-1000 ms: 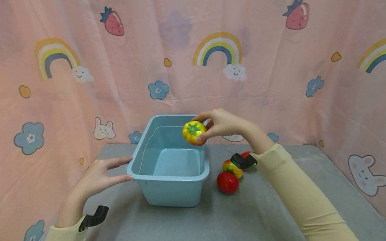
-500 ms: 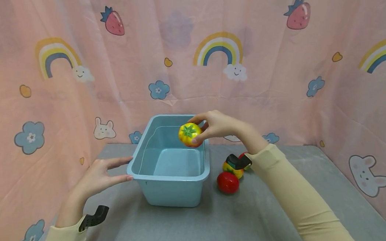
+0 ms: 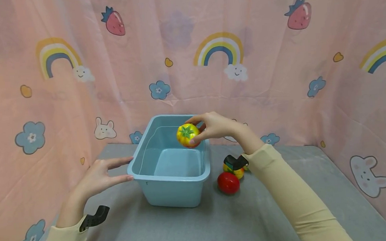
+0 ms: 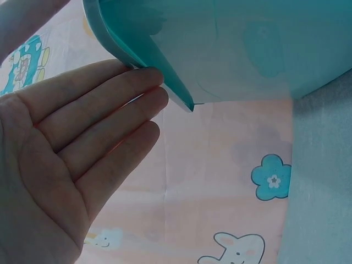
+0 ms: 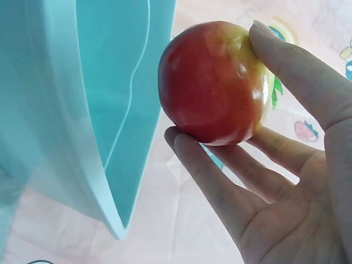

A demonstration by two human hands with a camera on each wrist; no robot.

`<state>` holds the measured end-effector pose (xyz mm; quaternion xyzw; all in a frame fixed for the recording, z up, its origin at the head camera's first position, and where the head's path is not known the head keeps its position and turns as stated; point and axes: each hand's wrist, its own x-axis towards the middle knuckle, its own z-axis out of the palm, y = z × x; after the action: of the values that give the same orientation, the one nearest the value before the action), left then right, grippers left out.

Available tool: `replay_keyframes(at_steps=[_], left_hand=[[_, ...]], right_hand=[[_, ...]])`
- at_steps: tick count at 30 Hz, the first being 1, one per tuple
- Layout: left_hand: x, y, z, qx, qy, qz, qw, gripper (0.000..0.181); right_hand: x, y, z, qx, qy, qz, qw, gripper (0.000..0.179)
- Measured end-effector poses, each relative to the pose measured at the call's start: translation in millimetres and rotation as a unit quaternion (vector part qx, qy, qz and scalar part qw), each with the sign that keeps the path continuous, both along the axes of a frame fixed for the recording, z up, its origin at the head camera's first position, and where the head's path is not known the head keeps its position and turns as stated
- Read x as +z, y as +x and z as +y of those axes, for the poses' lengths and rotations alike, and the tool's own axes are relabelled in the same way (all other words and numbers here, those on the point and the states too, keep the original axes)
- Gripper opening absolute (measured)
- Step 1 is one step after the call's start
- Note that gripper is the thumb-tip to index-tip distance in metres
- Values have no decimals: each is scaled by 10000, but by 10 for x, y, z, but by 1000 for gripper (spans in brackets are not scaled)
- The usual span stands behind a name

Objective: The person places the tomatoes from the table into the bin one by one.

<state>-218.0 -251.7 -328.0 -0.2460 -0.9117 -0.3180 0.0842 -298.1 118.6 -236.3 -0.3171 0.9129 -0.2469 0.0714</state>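
Over the inside of a light blue plastic tub [image 3: 170, 179], near its right rim, my right hand [image 3: 217, 125] holds a yellow-and-red tomato [image 3: 184, 132] with a green star-shaped leaf top. Thumb and fingers grip it from the right side; the right wrist view shows the glossy red underside of the tomato [image 5: 206, 88]. At the left rim of the tub, my left hand [image 3: 96, 178] touches the edge with straight fingers and thumb. The left wrist view has the outstretched left fingers [image 4: 118, 113] against the tub's rim [image 4: 102, 33].
Right of the tub on the grey tabletop [image 3: 186, 231] lie a red round fruit [image 3: 228, 183] and a second yellow-and-red tomato [image 3: 239, 173], partly hidden by the black wrist device [image 3: 235, 162]. A pink patterned curtain [image 3: 191, 94] hangs behind and at the sides.
My right hand has moved a little left and slightly down, bringing the tomato farther in over the tub. The left hand has stayed at the rim.
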Motion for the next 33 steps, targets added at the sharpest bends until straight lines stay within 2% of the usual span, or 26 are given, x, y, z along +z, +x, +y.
replay_keyframes(at_steps=[13, 25, 33], left_hand=[[-1, -13, 20, 37, -31, -77, 10000, 59], [8, 6, 5, 230, -136, -96, 9996, 62], [8, 13, 22, 213, -148, -106, 9996, 59]], right_hand=[[-52, 28, 161, 48, -291, 54, 9996, 62], [-187, 139, 315, -72, -546, 76, 9985, 57], [-291, 177, 463, -128, -770, 25, 9969, 58]])
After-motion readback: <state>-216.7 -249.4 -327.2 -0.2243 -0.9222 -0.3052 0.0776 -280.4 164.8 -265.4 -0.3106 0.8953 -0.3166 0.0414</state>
